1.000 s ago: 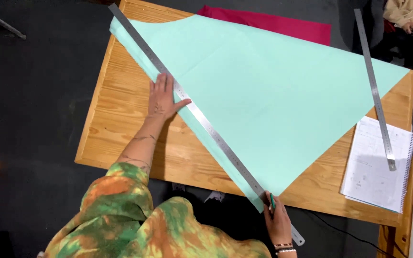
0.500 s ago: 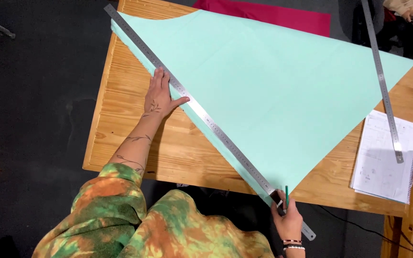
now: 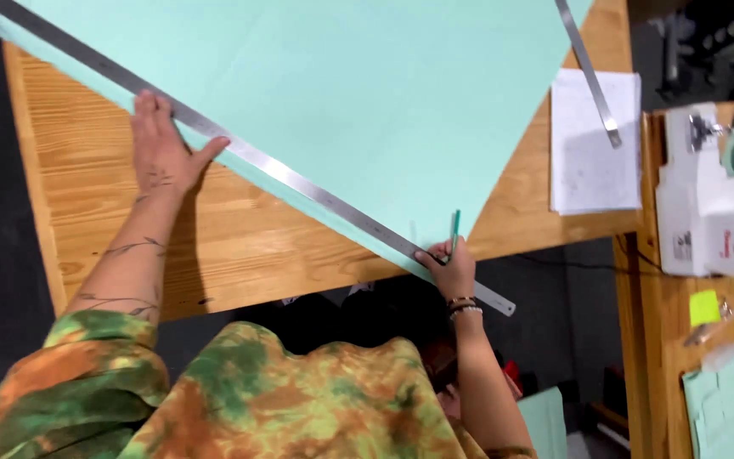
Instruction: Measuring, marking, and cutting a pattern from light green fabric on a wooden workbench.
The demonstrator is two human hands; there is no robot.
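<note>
my right hand (image 3: 450,270) pinches a green pen (image 3: 454,231) upright at the near end of the ruler (image 3: 299,178), tip on the paper (image 3: 367,93); my left hand (image 3: 161,144) lies flat and open, pressing the ruler's far stretch down. the long steel ruler looks stiff but slick, likely to pivot unless pinned mid-length. the mint paper, spread across the table (image 3: 214,246) and overhanging it, seems light, floppy and easily creased.

Bright even light, slight motion blur
</note>
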